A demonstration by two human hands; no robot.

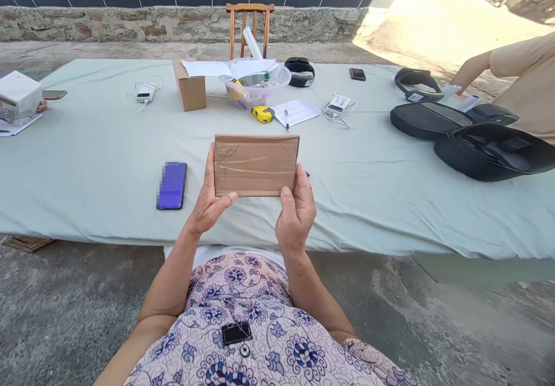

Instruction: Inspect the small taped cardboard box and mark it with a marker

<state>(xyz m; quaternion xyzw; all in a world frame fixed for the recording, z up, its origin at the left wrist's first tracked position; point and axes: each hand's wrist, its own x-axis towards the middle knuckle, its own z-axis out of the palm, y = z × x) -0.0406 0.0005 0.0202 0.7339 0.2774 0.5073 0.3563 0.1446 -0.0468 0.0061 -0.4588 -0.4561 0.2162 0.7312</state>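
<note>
A flat brown cardboard box (255,164) sealed with clear tape is held up in front of me, above the near part of the table (87,160). My left hand (208,198) grips its left edge, thumb across the lower front. My right hand (296,210) holds the lower right corner, thumb on the front and fingers behind. A blue phone (171,185) lies on the cloth just left of my left hand.
Farther back stand a small upright cardboard box (189,88), a clear bowl (255,88), a yellow tape measure (262,114), papers, chargers and phones. Black cases (489,149) lie at right beside another person's arm (472,68). A white box (18,96) sits far left.
</note>
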